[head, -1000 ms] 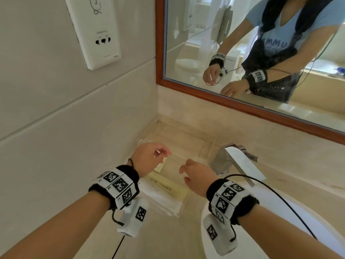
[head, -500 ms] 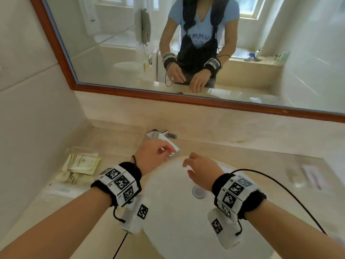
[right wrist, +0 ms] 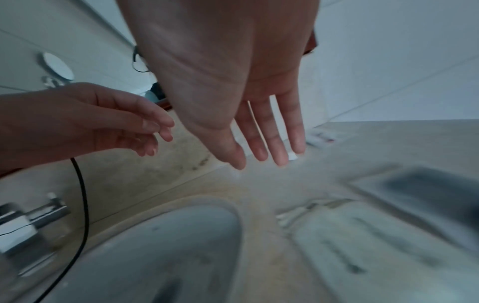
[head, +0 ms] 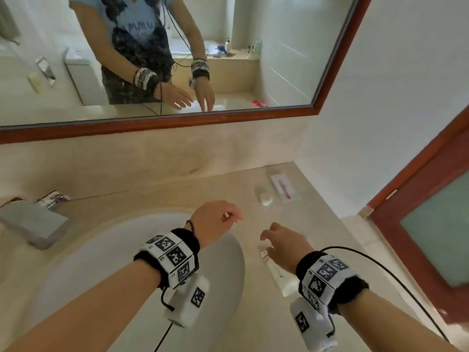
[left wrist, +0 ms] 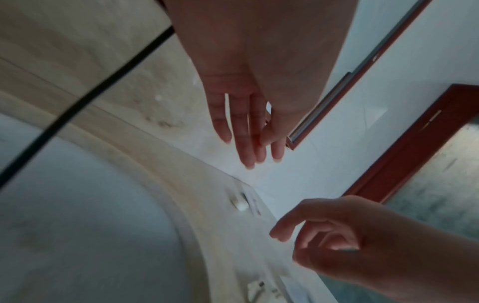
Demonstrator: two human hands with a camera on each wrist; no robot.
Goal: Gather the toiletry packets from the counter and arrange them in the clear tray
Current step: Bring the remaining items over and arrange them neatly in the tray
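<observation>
Your grip is empty on both sides: the right hand (head: 286, 246) hangs with fingers loosely spread, and the left hand (head: 214, 222) has its fingers relaxed and slightly curled, holding nothing. Below them the counter (head: 317, 224) runs right of the sink (head: 114, 262). The nearest packet (head: 275, 269) lies directly under your right hand, its long axis running from far-left to near-right, so that hand is closer. A second packet with a red strip (head: 284, 186) lies farther right, a small white soap-like piece (head: 265, 198) just beside it. The clear tray is out of view.
</observation>
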